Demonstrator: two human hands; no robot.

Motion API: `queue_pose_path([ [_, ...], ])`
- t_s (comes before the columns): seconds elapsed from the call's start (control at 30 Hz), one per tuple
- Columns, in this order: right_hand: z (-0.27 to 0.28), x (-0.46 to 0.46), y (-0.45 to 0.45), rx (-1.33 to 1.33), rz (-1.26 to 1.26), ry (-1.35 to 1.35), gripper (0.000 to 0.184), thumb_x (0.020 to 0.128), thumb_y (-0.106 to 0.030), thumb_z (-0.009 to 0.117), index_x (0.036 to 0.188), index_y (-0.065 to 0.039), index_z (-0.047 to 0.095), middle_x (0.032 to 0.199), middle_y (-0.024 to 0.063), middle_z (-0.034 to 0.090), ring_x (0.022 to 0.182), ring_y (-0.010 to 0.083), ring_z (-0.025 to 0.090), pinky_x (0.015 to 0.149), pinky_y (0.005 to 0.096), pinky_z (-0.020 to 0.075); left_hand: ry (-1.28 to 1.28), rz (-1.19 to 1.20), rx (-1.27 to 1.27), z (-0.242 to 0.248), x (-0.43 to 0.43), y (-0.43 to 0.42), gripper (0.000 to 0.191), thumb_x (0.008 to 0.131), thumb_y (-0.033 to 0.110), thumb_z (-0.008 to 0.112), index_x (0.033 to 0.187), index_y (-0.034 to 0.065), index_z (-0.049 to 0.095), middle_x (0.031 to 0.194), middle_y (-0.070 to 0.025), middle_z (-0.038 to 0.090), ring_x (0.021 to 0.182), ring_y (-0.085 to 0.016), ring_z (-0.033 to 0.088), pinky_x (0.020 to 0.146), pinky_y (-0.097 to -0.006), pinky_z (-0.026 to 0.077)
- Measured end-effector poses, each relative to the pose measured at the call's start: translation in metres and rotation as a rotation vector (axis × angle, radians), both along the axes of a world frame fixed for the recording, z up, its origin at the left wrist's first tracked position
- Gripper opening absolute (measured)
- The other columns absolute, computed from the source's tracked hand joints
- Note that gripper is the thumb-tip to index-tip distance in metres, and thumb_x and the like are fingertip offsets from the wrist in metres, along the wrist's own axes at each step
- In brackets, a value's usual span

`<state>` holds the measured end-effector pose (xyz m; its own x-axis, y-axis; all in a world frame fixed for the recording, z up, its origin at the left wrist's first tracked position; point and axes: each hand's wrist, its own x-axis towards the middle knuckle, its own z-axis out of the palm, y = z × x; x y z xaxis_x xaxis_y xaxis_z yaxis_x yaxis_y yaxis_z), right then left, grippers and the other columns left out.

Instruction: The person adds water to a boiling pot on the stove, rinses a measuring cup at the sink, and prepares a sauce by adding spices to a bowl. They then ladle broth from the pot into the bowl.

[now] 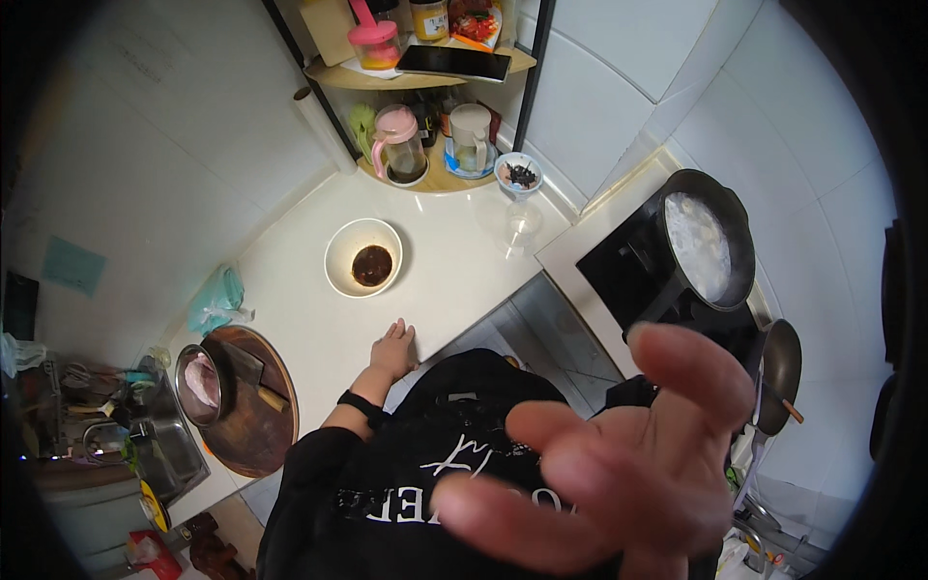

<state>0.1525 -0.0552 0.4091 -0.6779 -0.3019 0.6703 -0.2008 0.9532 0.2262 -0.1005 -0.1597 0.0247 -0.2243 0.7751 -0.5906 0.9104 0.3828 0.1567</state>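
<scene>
My left hand rests on the edge of the white countertop, fingers apart and holding nothing. Just beyond it stands a white bowl with dark brown liquid in the bottom. My right hand is raised close to the camera, large and a little blurred, its fingers spread and bent with nothing between them. Past that hand, a dark pan of whitish, bubbling liquid sits on the black cooktop, its handle pointing toward me.
At the back, a corner shelf holds jars, a pink-lidded pitcher and a phone. A small bowl stands beside it. To the left, a round wooden board bears a cleaver and a metal bowl of meat, near the sink.
</scene>
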Motion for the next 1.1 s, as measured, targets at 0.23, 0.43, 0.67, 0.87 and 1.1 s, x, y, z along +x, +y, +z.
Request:
queue_pose_path([
  [0.23,0.023,0.011,0.013,-0.047,0.061,-0.043,0.03,0.072,-0.014,0.07,0.101,-0.01,0.062,0.111,0.0026,0.055,0.099,0.0225,0.055,0.082,0.043,0.0469,0.004,-0.001,-0.001,-0.017,-0.004,-0.001,0.089,0.067,0.033,0.077,0.139,0.0143,0.029,0.15,-0.0097,0.019,0.137,-0.023,0.023,0.103,-0.0419,0.034],
  [0.43,0.013,-0.009,0.029,-0.032,0.017,-0.005,0.028,0.071,-0.014,0.069,0.098,-0.011,0.063,0.108,0.0032,0.057,0.096,0.0229,0.055,0.079,0.0414,0.0466,-0.005,0.003,-0.012,-0.003,-0.002,-0.002,0.089,0.066,0.032,0.077,0.14,0.0154,0.029,0.15,-0.0094,0.018,0.137,-0.022,0.022,0.105,-0.0412,0.032],
  [0.67,0.009,-0.017,-0.011,-0.123,0.122,-0.046,0.026,0.069,-0.014,0.069,0.094,-0.012,0.064,0.104,0.0038,0.059,0.093,0.0233,0.055,0.074,0.0396,0.0463,-0.009,-0.004,-0.01,0.001,-0.002,-0.002,0.09,0.066,0.033,0.078,0.14,0.0165,0.029,0.15,-0.0076,0.018,0.137,-0.021,0.022,0.104,-0.0415,0.033],
  [0.87,-0.071,0.005,0.054,-0.358,-0.299,-0.047,0.03,0.069,-0.004,0.067,0.098,-0.005,0.062,0.107,0.0084,0.059,0.094,0.0262,0.056,0.077,0.0373,0.0456,-0.035,0.018,0.045,-0.009,-0.003,-0.006,0.091,0.065,0.033,0.078,0.139,0.017,0.03,0.15,-0.0066,0.018,0.137,-0.021,0.023,0.104,-0.0432,0.033],
  [1.1,-0.214,0.12,0.077,-0.551,-1.289,0.22,0.041,0.08,-0.008,0.06,0.119,0.0,0.049,0.129,0.0198,0.044,0.117,0.0335,0.042,0.1,0.0426,0.0287,-0.042,0.022,0.012,-0.002,-0.003,-0.005,0.088,0.065,0.033,0.077,0.139,0.0159,0.031,0.15,-0.0076,0.02,0.137,-0.021,0.023,0.104,-0.0453,0.032],
])
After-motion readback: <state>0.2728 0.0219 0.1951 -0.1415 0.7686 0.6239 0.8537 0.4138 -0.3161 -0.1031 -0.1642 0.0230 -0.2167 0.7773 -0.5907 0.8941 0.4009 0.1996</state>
